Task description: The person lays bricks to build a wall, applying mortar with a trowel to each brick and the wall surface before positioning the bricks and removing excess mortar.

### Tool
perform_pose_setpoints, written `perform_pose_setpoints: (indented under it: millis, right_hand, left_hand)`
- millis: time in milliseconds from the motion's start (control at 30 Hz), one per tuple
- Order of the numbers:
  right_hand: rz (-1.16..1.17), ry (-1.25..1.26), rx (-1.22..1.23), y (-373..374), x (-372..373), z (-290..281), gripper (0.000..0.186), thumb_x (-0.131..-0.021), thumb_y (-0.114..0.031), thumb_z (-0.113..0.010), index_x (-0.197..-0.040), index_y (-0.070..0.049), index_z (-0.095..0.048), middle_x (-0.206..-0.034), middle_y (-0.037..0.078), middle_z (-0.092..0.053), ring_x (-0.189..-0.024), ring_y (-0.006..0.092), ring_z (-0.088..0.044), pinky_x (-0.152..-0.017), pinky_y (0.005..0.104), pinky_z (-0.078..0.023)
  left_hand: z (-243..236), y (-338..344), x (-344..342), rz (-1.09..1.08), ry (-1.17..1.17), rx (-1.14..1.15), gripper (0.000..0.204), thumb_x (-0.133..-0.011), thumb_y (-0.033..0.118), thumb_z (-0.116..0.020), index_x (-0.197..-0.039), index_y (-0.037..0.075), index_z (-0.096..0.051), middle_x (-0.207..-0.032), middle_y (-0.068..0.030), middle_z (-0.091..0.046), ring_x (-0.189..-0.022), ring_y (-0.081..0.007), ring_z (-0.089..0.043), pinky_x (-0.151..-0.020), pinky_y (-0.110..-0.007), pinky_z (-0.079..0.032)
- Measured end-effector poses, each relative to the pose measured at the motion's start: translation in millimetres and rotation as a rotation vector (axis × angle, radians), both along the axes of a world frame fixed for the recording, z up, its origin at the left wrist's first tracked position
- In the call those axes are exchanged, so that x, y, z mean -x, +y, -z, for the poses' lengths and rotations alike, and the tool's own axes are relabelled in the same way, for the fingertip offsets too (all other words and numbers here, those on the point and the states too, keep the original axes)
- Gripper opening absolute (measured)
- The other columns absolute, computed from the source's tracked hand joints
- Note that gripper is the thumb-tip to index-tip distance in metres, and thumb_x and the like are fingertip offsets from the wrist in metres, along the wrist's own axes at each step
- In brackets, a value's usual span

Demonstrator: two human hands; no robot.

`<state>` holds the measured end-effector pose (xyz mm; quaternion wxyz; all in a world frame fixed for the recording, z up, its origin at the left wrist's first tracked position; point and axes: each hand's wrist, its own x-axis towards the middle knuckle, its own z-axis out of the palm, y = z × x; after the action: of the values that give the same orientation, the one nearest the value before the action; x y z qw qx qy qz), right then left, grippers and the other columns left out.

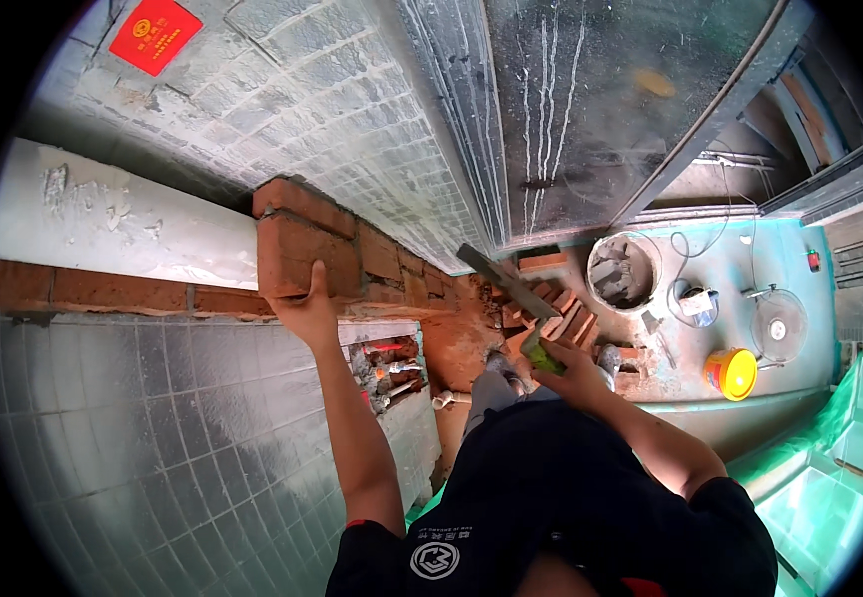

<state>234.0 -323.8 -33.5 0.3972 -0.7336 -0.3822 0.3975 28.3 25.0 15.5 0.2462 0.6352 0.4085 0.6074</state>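
Red clay brick [307, 257] is at between nine and ten o'clock from the middle of the view, at the near end of a brick row [382, 254] which runs away toward four o'clock. The left hand [302, 313] is clamped on this brick: the thumb lies on the face turned to the viewer, and the other fingers, partly hidden, bend about the lower edge. I cannot tell whether the hand or the masonry carries its weight. Just beside the brick, on its nine o'clock side, is the end of a long white beam [123, 219].

At four o'clock, the right hand [573, 378] has its fingers closed together around the green handle [545, 358] of a tool. Its long dark blade [509, 286] points from the hand toward eleven o'clock. Beyond the handle, near three o'clock, loose bricks [573, 323] lie in a pile, and a little farther stands a round tub [595, 289] with grey rubble [622, 274] inside. Well apart, at half past three, is a yellow bucket [740, 374].

At seven o'clock, some pipes [396, 370] show in a wall opening; a grey tiled wall [153, 418] fills eight o'clock. A red packet [156, 37] is at half past ten, well apart from both hands.
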Motion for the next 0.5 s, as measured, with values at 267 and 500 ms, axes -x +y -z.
perform_pose_setpoints:
  millis: [267, 500]
  right_hand:
    - [-0.164, -0.156, -0.314, 80, 5, -60, 0.054, -0.085, -0.023, -0.070, -0.132, -0.001, -0.054, -0.122, 0.020, -0.056, -0.107, 0.0394, -0.059, -0.089, 0.0433, -0.048]
    - [-0.332, -0.606, -0.440, 143, 2, -187, 0.047, -0.087, -0.022, -0.066, -0.129, -0.004, -0.054, -0.105, 0.016, -0.058, -0.081, 0.0361, -0.065, -0.070, 0.0454, -0.054]
  left_hand:
    - [-3, -1, 1, -0.020, 0.026, 0.007, 0.048, -0.073, 0.010, -0.087, -0.086, 0.007, -0.041, -0.083, -0.0023, -0.044, -0.076, -0.0138, -0.044, -0.073, -0.028, -0.043]
    - [2, 3, 4, -0.039, 0.034, 0.040, 0.047, -0.072, 0.002, -0.085, -0.087, 0.006, -0.040, -0.083, -0.0025, -0.046, -0.075, -0.0127, -0.046, -0.072, -0.025, -0.045]
